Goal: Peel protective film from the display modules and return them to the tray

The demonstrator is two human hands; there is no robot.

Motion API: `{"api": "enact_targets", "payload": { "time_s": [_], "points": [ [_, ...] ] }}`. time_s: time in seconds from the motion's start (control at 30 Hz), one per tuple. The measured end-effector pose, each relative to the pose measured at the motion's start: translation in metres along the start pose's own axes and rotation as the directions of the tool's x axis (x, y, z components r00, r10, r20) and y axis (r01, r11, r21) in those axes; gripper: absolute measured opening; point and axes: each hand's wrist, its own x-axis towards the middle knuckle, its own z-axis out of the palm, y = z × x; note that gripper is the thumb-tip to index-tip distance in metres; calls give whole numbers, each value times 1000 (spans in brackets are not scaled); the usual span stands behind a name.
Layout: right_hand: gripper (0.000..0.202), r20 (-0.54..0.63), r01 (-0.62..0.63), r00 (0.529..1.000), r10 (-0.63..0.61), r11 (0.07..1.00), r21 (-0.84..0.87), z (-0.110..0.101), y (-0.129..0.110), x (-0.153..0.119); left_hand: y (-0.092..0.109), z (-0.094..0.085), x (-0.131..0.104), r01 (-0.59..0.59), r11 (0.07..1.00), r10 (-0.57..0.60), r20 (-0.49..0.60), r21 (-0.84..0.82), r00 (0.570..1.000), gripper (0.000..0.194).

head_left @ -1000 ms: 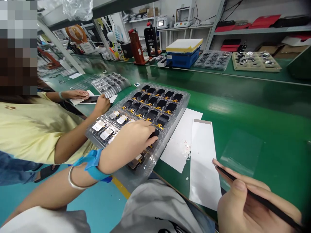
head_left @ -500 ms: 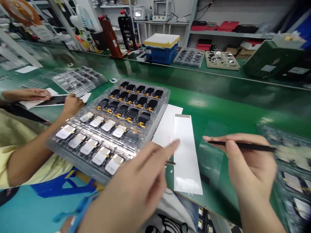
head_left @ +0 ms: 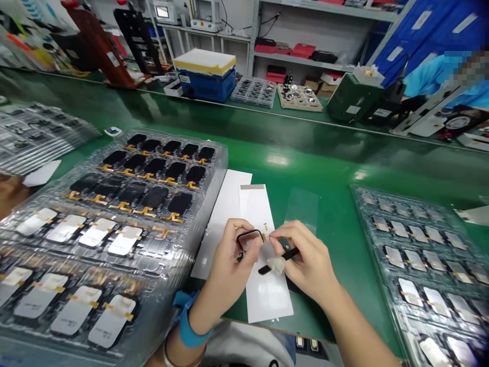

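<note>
Low over the white strip, my left hand (head_left: 233, 267) is closed round the edges of a small display panel (head_left: 250, 236) with a black border. A yellowish tab shows at the panel's right end. My right hand (head_left: 311, 262) meets it there, thumb and forefinger pinched close to that tab. Held across the right palm is a slim black tool (head_left: 264, 269), pointing left, with a crumpled whitish, see-through lump (head_left: 276, 264) against it. What the right fingertips pinch is too small to make out. Under both hands lies the white strip (head_left: 263, 300), grey-banded at its far end.
At left stands a thick stack of clear trays (head_left: 198, 224) with black and white panels. Another panel tray (head_left: 376, 244) lies at right. A clear film (head_left: 303, 204) rests on the green bench (head_left: 324, 168). Farther back is a blue box (head_left: 210, 84). Another person's hand (head_left: 11, 193) shows at the left edge.
My hands have come together over the strip. The left hand, blurred and apart before, now grips a display panel. The whitish lump now shows by the black tool. The view has swung right.
</note>
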Motion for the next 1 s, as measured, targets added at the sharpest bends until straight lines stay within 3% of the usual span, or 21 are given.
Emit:
{"api": "enact_targets", "payload": {
  "time_s": [0.13, 0.33, 0.5, 1.0],
  "points": [
    [7, -11, 7, 1000, -7, 1000, 18, 2, -4, -1, 4, -1, 0, -11, 1000, 11, 13, 7, 1000, 12],
    [14, -54, 89, 995, -85, 993, 80, 0, -10, 1, 6, -2, -5, 41, 998, -34, 129, -50, 991, 7],
    [11, -79, 147, 986, -149, 989, -26, -1, -12, 3, 6, -4, -5, -26, 999, 22, 78, 46, 997, 6],
    [17, -5, 152, 988, -153, 983, -106, -5, -12, 1, 4, -4, -6, 99, 995, -98, 41, -21, 994, 6]
  ]
}}
